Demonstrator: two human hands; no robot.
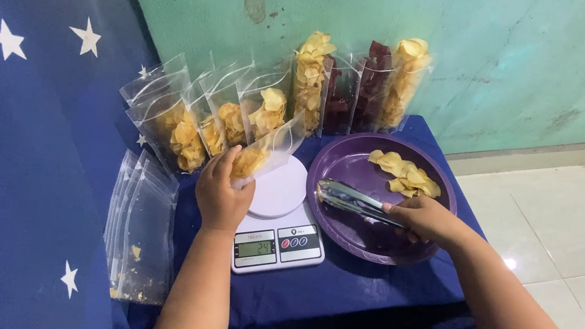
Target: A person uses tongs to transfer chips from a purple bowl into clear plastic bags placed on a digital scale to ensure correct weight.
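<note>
Chip bag (pixel 264 155) on white kitchen scale (pixel 278 218), pinched by left hand (pixel 222 193).
Left fingers grasp the clear bag of yellow chips over the scale platter, frame centre. Right hand (pixel 423 219) at 3 o'clock grips metal tongs (pixel 351 199), tips shut, over purple bowl (pixel 352 166) holding loose chips (pixel 406 175). Empty zip bags (pixel 139 235) at 9 o'clock. Filled bags (pixel 194 119) at 11; taller yellow and dark red packs (pixel 354 86) at 12, against green wall (pixel 470 52).

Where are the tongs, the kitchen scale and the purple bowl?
tongs (pixel 348 197), head view, middle of the metal arms.
kitchen scale (pixel 282 186), head view, bare white platform.
purple bowl (pixel 330 160), head view, left rim.
</note>
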